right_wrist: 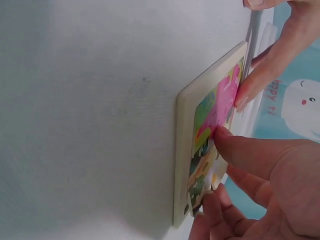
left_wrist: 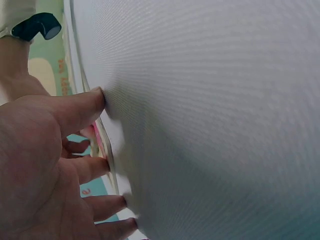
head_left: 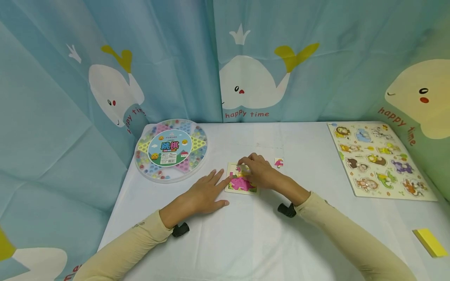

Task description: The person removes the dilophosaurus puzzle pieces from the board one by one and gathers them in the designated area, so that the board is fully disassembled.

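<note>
A small wooden jigsaw puzzle [head_left: 242, 186] with a pink dinosaur lies in its pale frame on the table, partly covered by the hands. My right hand [head_left: 258, 170] is over its upper right part. In the right wrist view, the thumb and fingers of that hand [right_wrist: 280, 175] pinch a puzzle piece [right_wrist: 196, 202] that sits tilted at the frame's edge. With fingers spread, my left hand [head_left: 207, 194] lies at the puzzle's left side, the index fingertip touching it. Beyond the right hand rests a loose puzzle piece [head_left: 279, 162] with a pink shape.
At the back left is a round Chinese checkers box [head_left: 170, 150] with coloured marbles. An animal peg puzzle board [head_left: 381, 160] lies at the right. Near the right edge is a yellow block [head_left: 430, 242]. Whale-printed curtains [head_left: 175, 58] stand behind the white table [head_left: 225, 249].
</note>
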Available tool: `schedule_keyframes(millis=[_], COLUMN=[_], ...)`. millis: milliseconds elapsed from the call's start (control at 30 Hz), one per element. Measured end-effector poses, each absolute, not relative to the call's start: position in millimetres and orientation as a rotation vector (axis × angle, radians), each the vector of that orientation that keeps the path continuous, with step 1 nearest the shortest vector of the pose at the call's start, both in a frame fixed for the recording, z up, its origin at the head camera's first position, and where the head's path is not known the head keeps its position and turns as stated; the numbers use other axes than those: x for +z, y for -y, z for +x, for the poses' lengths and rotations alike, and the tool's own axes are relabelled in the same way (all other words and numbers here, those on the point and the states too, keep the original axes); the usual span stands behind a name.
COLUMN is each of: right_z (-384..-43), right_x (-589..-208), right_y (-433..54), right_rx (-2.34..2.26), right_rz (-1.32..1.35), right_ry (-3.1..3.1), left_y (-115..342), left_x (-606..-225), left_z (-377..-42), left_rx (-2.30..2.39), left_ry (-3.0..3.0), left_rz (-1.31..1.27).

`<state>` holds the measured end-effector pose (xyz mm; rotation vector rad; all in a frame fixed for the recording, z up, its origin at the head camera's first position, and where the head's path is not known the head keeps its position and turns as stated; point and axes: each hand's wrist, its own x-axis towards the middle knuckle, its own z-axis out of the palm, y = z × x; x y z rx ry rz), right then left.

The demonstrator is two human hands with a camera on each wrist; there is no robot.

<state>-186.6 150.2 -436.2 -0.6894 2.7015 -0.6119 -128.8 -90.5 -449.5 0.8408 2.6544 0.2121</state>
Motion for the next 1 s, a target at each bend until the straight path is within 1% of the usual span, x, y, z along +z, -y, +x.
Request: schedule_keyframes(millis=[567, 833, 1000], right_z=[-183.5, -186.8, -188.6], right_x=[-440.9, -442.5, -435.3], right_y=[-153.2, -152.5, -158.3], right_rx=[-0.676, -0.724, -0.850], right_rz=[-0.791, -0.717, -0.647], right_ry=[-2.795, -2.782, -2.735], left_y=[90.6, 90.8, 90.9], left_x=[-447.4, -447.3, -448.1], left_z=[-128.5, -128.3, -128.4], left_rx=[0.227, 0.225, 0.230], left_ry=[-2.648, -2.648, -2.639], left_rz=[0.837, 0.838, 0.834])
